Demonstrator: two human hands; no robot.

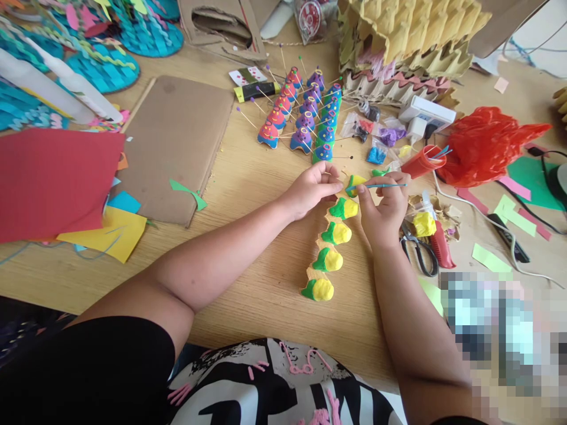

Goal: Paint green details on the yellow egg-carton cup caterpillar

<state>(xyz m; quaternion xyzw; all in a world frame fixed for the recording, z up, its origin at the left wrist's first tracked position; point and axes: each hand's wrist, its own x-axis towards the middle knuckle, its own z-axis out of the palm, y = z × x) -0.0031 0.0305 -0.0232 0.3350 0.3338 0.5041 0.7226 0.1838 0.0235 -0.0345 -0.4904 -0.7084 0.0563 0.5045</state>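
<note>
A strip of egg carton cups point(331, 237) lies before me on the table, running away from me. Its cups are covered in green and yellow clay. Around the edge of its far end, the fingers of my left hand point(310, 190) are closed. My right hand point(384, 206) pinches a thin blue modelling tool point(383, 186), its tip at the yellow and green clay of the farthest cup point(355, 184). A bit of green clay point(380, 173) shows just beyond my right fingers. The contact of tip and clay is too small to make out.
Beyond my hands stand three decorated carton strips, red point(277, 118), purple point(305, 121) and blue-green point(326, 127), with sticks jutting out. Scissors point(420, 255), a red cup point(419, 163) and clay packets point(390, 137) lie right. Cardboard point(177, 141) lies left; egg trays point(411, 29) are stacked behind.
</note>
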